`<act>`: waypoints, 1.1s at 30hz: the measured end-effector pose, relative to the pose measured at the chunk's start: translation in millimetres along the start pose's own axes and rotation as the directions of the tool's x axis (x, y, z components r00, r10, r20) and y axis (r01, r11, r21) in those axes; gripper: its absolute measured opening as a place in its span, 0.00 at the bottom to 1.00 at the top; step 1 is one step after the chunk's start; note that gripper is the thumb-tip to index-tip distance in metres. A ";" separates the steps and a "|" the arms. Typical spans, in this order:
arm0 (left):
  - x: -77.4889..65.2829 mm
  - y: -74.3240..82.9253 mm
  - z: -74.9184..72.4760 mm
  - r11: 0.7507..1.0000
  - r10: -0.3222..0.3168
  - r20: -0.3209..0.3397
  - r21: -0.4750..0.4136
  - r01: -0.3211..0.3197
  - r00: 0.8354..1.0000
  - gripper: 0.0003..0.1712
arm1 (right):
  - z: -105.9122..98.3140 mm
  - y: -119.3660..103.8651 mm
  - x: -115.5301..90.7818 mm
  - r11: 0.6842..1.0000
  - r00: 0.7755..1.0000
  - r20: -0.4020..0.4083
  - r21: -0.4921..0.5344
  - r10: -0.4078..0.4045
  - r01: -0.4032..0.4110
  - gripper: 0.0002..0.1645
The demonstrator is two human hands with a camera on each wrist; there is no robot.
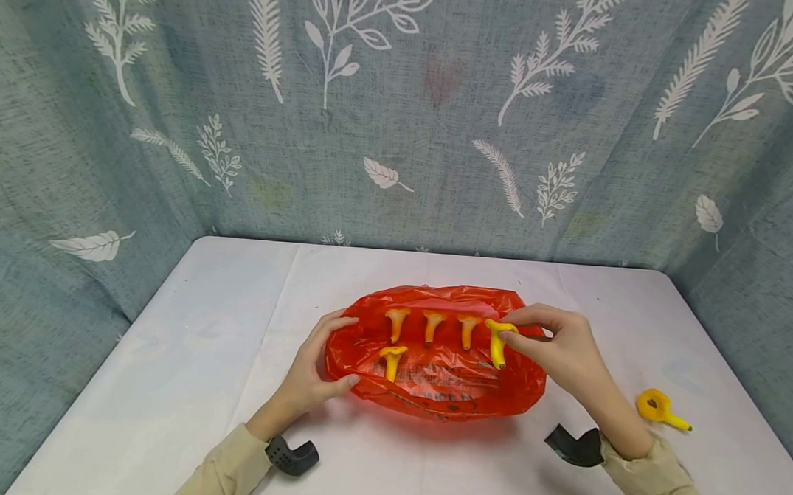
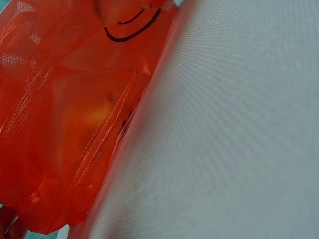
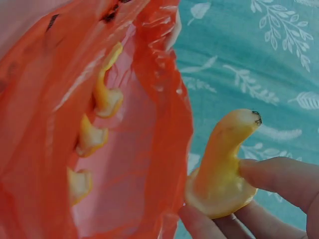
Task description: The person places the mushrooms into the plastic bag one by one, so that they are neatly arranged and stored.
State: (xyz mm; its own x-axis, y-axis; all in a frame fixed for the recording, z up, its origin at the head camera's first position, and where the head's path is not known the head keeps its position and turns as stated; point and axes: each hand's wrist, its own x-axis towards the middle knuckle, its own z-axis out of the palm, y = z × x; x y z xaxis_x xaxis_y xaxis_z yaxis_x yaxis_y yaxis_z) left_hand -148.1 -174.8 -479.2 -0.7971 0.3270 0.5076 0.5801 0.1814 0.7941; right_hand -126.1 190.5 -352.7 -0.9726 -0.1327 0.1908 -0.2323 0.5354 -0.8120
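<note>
A red plastic bag (image 1: 429,404) lies with its mouth spread on the table, printed in black on its side. Inside it is a back row of three yellow trumpet-shaped mushrooms (image 1: 434,327), probably chanterelles, with another mushroom (image 1: 392,362) in front at the left. My left hand (image 1: 307,376) holds the bag's left rim, its thumb at the front edge; the left wrist view shows mostly the bag's side. Over the right end of the bag, my right hand (image 1: 558,343) pinches a yellow mushroom (image 3: 222,164) by its cap, stem tip upward in the right wrist view.
One more yellow mushroom (image 1: 658,408) lies on the white tablecloth (image 1: 164,385), right of the right forearm. Black wrist mounts (image 1: 290,457) sit on both arms. A blue-green curtain (image 1: 433,168) with white leaf prints hangs behind the table and at both sides.
</note>
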 end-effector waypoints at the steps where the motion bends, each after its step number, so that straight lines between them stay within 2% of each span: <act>1: 0.3 1.7 0.3 1.000 0.000 -0.001 0.003 0.000 1.000 0.44 | 1.6 -0.8 1.8 1.000 1.000 0.006 -0.010 0.000 0.001 0.09; 9: 6.8 39.5 -0.2 1.000 -0.012 0.002 0.006 0.012 1.000 0.40 | 12.6 -10.6 14.4 0.994 0.997 0.066 -0.096 -0.040 0.046 0.09; 12: 7.1 41.3 -0.2 1.000 -0.015 0.000 0.002 0.015 1.000 0.40 | 16.7 -15.0 20.4 0.991 0.994 0.104 -0.125 -0.033 0.046 0.09; 15: 6.1 35.6 -0.2 1.000 -0.009 -0.001 -0.002 0.009 1.000 0.41 | 21.9 -18.6 26.0 0.989 0.988 0.151 -0.142 -0.021 0.043 0.08; 22: -0.1 -1.2 0.6 1.000 -0.007 -0.001 -0.011 0.007 1.000 0.44 | 34.6 -25.4 37.6 0.981 0.963 0.268 -0.177 -0.034 0.084 0.05; 24: -0.5 -1.9 0.6 1.000 -0.008 -0.002 -0.004 0.008 1.000 0.44 | 38.4 -26.6 40.7 0.978 0.953 0.301 -0.184 -0.040 0.099 0.03; 26: 0.1 2.0 0.8 1.000 -0.011 -0.004 0.002 0.011 1.000 0.44 | 42.3 -27.7 44.1 0.974 0.943 0.330 -0.194 -0.049 0.119 0.02; 29: 3.1 18.1 0.4 1.000 -0.006 -0.002 0.001 0.006 1.000 0.42 | 48.0 -28.8 49.3 0.969 0.929 0.366 -0.201 -0.060 0.142 0.02; 33: 7.4 38.6 -0.5 1.000 -0.009 0.006 0.000 0.009 1.000 0.39 | 56.9 -29.8 56.3 0.962 0.917 0.399 -0.237 -0.030 0.135 0.03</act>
State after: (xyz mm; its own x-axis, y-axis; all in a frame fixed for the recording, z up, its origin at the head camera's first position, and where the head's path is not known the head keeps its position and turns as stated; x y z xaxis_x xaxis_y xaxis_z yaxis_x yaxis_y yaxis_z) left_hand -131.7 -165.8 -444.6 -0.8012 0.3310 0.4985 0.5730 0.1844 0.7986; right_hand -173.6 119.6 -349.2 -0.8822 -0.4704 -0.0206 -0.3561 0.6951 -0.6245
